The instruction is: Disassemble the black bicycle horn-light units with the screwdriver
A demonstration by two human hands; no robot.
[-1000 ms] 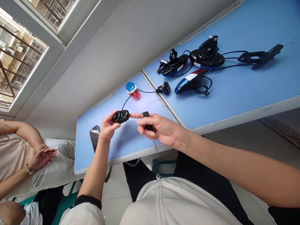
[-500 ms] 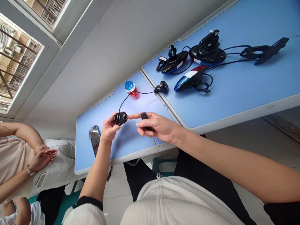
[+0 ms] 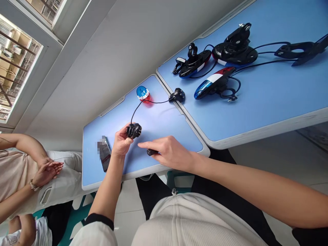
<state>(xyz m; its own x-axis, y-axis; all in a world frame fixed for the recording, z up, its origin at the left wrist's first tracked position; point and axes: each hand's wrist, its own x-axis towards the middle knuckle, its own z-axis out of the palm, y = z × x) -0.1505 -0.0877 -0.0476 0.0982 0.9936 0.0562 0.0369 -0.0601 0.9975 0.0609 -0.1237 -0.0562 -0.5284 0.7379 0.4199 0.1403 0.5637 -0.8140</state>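
Observation:
My left hand (image 3: pixel 121 141) grips a small black plastic housing (image 3: pixel 134 130) with metal contacts on its right side. From the housing a thin black cable runs past a blue-and-red light cover (image 3: pixel 143 94) to a black plastic part (image 3: pixel 177 95) at the seam between the tables. My right hand (image 3: pixel 169 152) is closed around a screwdriver, its black handle (image 3: pixel 152 152) showing under the index finger. That finger points left, apart from the housing. The screwdriver's shaft is hidden by the hand.
Several assembled police-style bicycle lights with black clamps and cables, one of them a red, white and blue light (image 3: pixel 214 82), lie on the right blue table (image 3: pixel 269 106). A phone (image 3: pixel 104 155) lies at the left. Another person's hands (image 3: pixel 47 172) rest in their lap beyond the table's left end.
My right hand has drawn down and away from the housing and turned palm down, still holding the screwdriver. My left hand has shifted slightly right with the housing.

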